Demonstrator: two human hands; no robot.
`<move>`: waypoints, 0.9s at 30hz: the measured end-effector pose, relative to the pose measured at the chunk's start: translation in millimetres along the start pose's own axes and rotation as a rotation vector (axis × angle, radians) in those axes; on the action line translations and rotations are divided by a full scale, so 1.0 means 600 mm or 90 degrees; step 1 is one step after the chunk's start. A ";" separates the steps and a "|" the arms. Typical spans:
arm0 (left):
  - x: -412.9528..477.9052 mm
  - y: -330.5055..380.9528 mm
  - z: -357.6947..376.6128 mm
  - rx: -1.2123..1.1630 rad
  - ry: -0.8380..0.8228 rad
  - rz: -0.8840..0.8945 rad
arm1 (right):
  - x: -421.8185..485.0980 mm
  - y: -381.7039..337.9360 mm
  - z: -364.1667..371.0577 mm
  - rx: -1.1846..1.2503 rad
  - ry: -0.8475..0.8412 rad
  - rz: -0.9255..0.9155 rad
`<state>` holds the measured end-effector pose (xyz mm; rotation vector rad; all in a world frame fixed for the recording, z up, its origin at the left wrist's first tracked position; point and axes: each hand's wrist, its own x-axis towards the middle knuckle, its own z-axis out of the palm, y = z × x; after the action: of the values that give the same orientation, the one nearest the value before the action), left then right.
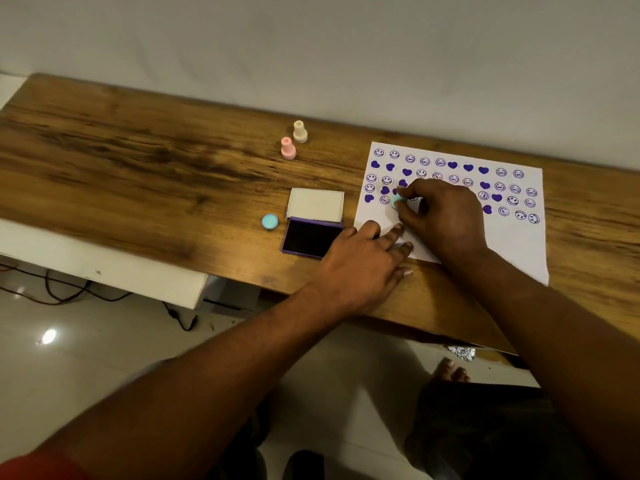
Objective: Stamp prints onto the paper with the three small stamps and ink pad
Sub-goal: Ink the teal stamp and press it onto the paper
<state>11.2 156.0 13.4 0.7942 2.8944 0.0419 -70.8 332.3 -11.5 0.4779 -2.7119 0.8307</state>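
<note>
A white paper (pixel 512 233) lies on the wooden table (pixel 138 174), covered with several purple smiley and heart prints. My right hand (pixel 446 216) pinches a light blue stamp (pixel 397 200) and holds it down on the paper's left part. My left hand (pixel 367 258) lies flat with spread fingers on the paper's near left corner. The purple ink pad (pixel 310 237) sits open just left of the paper, its pale lid (pixel 316 204) folded back. A pink stamp (pixel 287 148) and a cream stamp (pixel 300 131) stand upright farther back.
A round light blue cap (pixel 269 222) rests left of the ink pad. A white shelf (pixel 104 268) juts out below the table's left part, with cables on the tiled floor beneath. A pale wall runs behind the table. My bare foot (pixel 450 370) shows under the table edge.
</note>
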 end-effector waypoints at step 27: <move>-0.010 -0.032 -0.015 -0.099 0.130 -0.012 | 0.062 -0.015 -0.027 0.588 0.118 0.522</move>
<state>5.4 136.8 21.9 0.7766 3.0398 0.3621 -98.6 326.3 18.6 -0.6030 -2.1462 2.1929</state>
